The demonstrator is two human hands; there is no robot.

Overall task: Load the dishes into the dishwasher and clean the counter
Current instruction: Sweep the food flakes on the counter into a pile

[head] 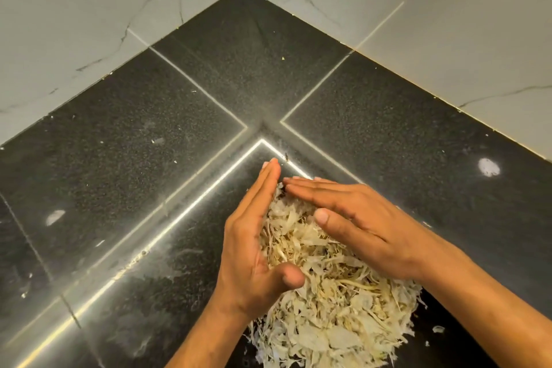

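Fingers [304,188]: straight and together on both hands, gripping nothing
Left hand [254,236]: edge-on against the peel heap [334,302]
Right hand [358,218]: flat over the heap
Worktop [149,143]: black, lower centre of frame

**Kitchen counter corner, domestic in look**

Looks like a home kitchen. Polished black speckled stone counter [119,143] across most of the frame, laid in slabs with bright metal strips along the joints, meeting at an inner corner in the upper middle. White marble-veined wall tiles [74,9] rising behind at upper left and upper right. Heaped at lower centre, a pile of pale, papery vegetable peelings [334,302] (onion or garlic skins, cannot tell which), with stray flecks scattered on the stone at left. Glossy reflections of ceiling lights at mid left and mid right.
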